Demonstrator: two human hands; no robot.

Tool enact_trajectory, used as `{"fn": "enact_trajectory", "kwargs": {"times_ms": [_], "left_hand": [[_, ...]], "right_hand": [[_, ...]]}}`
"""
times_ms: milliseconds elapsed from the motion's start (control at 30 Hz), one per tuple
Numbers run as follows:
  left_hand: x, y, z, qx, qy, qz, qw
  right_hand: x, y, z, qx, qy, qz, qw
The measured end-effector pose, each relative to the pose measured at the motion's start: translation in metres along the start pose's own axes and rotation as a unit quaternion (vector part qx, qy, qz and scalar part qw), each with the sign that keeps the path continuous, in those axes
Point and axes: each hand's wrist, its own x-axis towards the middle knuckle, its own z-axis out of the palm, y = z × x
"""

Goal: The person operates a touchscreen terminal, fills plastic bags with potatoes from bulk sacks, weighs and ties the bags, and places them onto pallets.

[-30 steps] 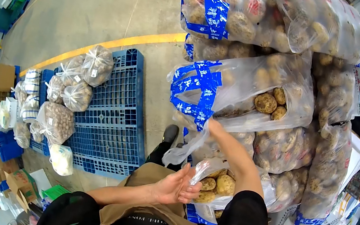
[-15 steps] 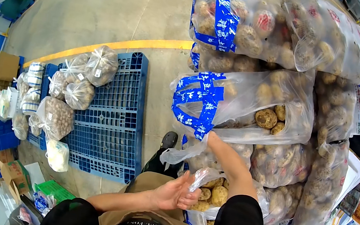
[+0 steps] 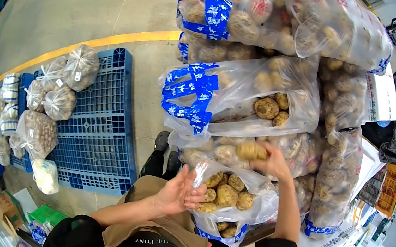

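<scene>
My right hand (image 3: 274, 161) is closed round a potato (image 3: 251, 151), held above the open bag nearest me; motion blurs the potato a little. My left hand (image 3: 179, 192) pinches the gathered edge of that clear plastic bag (image 3: 266, 192). Several muddy potatoes (image 3: 226, 196) show through its opening. Just beyond lies a large clear sack (image 3: 237, 98) with blue printed tape at its left end. A torn hole in the sack bares a few potatoes (image 3: 266, 108).
More filled potato sacks (image 3: 243, 17) are stacked in front and to the right (image 3: 336, 182). On my left, a blue plastic pallet (image 3: 95, 137) carries several tied bags of produce (image 3: 37, 135). A yellow line (image 3: 117, 38) crosses the floor. Orange crates (image 3: 389, 189) stand at far right.
My right hand has left the sack's taped end and moved nearer the open bag, now with a potato in it. My left hand keeps its pinch. The view has swung right.
</scene>
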Motion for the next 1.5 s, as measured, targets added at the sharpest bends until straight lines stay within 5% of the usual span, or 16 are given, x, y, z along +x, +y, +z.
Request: {"fn": "enact_trajectory", "kwargs": {"times_ms": [167,233,300,333,400,467,500,567,667,1333,1500], "left_hand": [[0.007,0.001,0.001,0.007,0.001,-0.003,1.000],[0.006,0.000,0.004,0.011,0.001,-0.011,1.000],[0.001,-0.002,0.003,0.006,-0.002,-0.021,1.000],[0.000,-0.002,0.003,0.005,-0.007,-0.020,1.000],[-0.002,-0.002,0.003,0.006,-0.017,-0.017,1.000],[-0.004,-0.003,0.000,0.003,-0.001,-0.012,1.000],[-0.005,-0.003,0.001,-0.002,0.008,-0.011,1.000],[-0.006,-0.004,0.000,-0.010,0.009,-0.010,1.000],[-0.007,-0.001,-0.003,-0.025,-0.004,-0.018,1.000],[0.002,0.007,0.001,-0.022,-0.033,-0.026,0.999],[-0.004,0.015,0.001,0.031,0.030,-0.024,0.999]], "right_hand": [[-0.045,-0.031,0.007,-0.057,-0.252,-0.064,0.964],[-0.006,-0.029,0.020,-0.012,-0.161,-0.081,0.984],[0.065,0.003,0.054,0.030,0.036,-0.055,0.997],[0.110,0.028,0.079,-0.038,0.127,-0.130,0.983],[0.188,0.059,0.127,-0.122,0.083,-0.097,0.984],[0.218,0.063,0.179,0.068,0.118,-0.276,0.951],[0.232,0.069,0.195,0.040,0.122,-0.284,0.950],[0.239,0.077,0.219,-0.113,0.110,-0.155,0.975],[0.243,0.084,0.232,-0.160,0.097,-0.110,0.976],[0.275,0.079,0.246,-0.166,0.126,-0.090,0.974],[0.277,0.075,0.237,-0.138,0.170,-0.123,0.968]]}}
